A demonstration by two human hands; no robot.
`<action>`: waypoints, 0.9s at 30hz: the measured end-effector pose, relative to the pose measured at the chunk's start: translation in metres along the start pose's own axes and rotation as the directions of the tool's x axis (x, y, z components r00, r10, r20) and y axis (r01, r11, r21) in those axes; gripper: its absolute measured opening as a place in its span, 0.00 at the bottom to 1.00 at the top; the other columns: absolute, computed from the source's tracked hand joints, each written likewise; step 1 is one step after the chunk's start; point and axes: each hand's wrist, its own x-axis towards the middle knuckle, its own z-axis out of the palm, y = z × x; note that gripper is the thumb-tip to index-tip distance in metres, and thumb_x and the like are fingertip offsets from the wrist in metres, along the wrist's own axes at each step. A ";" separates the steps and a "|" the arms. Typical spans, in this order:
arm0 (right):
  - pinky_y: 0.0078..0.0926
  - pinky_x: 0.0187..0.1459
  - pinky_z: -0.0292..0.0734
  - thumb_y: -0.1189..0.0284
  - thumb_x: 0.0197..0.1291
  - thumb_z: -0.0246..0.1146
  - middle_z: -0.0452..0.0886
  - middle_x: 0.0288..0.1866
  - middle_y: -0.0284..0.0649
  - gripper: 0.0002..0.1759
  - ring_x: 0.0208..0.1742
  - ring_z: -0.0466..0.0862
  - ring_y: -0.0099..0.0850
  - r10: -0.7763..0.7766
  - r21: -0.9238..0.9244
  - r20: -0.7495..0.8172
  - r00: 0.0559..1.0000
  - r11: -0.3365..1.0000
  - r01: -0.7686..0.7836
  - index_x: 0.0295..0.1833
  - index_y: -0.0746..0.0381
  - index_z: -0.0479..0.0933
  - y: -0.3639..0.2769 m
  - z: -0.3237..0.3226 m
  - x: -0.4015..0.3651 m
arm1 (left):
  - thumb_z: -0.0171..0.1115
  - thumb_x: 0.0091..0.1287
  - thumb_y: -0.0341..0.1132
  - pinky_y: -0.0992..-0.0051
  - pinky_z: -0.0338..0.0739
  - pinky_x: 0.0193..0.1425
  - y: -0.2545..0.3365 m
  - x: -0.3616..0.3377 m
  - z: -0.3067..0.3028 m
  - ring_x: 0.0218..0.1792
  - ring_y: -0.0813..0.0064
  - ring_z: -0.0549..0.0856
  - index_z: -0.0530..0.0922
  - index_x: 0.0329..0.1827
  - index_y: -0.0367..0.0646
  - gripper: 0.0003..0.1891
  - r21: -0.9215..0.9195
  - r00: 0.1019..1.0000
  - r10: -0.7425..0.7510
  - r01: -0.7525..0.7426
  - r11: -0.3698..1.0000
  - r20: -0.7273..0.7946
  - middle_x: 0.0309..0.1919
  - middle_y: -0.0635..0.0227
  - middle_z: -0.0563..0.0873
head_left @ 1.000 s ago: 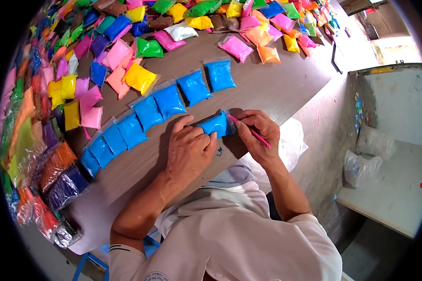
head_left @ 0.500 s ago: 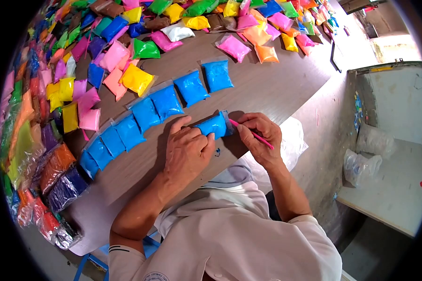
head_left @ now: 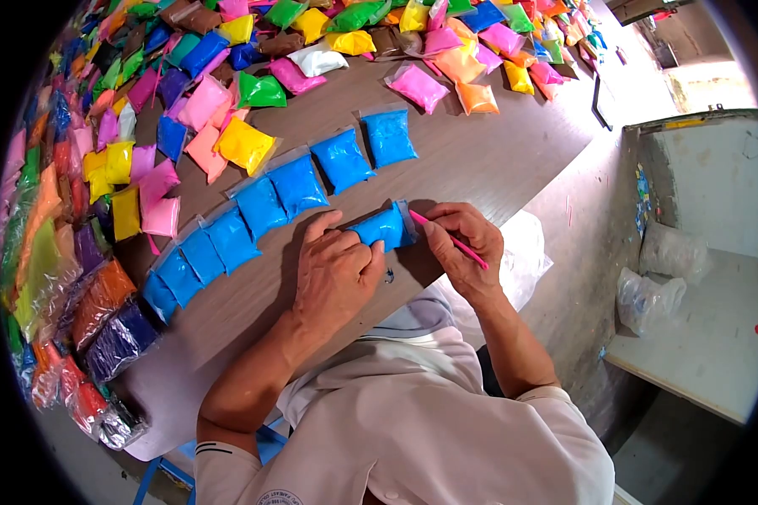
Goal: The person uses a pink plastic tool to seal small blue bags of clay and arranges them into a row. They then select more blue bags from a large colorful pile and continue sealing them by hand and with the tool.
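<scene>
My left hand (head_left: 335, 273) presses down on a small blue powder packet (head_left: 382, 226) lying on the brown table (head_left: 480, 160). My right hand (head_left: 463, 244) grips a thin pink stick (head_left: 451, 236) like a pen, its tip at the packet's clear open end. A curved row of several filled blue packets (head_left: 265, 206) lies just beyond my hands, running from lower left to upper right.
Heaps of coloured packets (head_left: 101, 160), pink, yellow, orange, green and purple, cover the table's left side and far edge. A white plastic bag (head_left: 526, 252) hangs at the table's near edge by my right arm. To the right stands a low white surface (head_left: 699, 337) with clear bags.
Almost nothing differs. Both hands stay on the blue packet; the pink stick's tip has shifted very slightly at the packet's end.
</scene>
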 end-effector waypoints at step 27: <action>0.27 0.36 0.81 0.80 0.60 0.70 0.85 0.42 0.46 0.05 0.36 0.86 0.35 -0.141 -0.084 0.122 0.983 0.985 0.151 0.38 0.68 0.80 0.001 0.006 0.017 | 0.70 0.62 0.29 0.57 0.74 0.66 0.000 0.001 0.000 0.28 0.64 0.82 0.76 0.16 0.40 0.16 0.001 1.000 0.008 -0.008 1.000 -0.014 0.18 0.63 0.77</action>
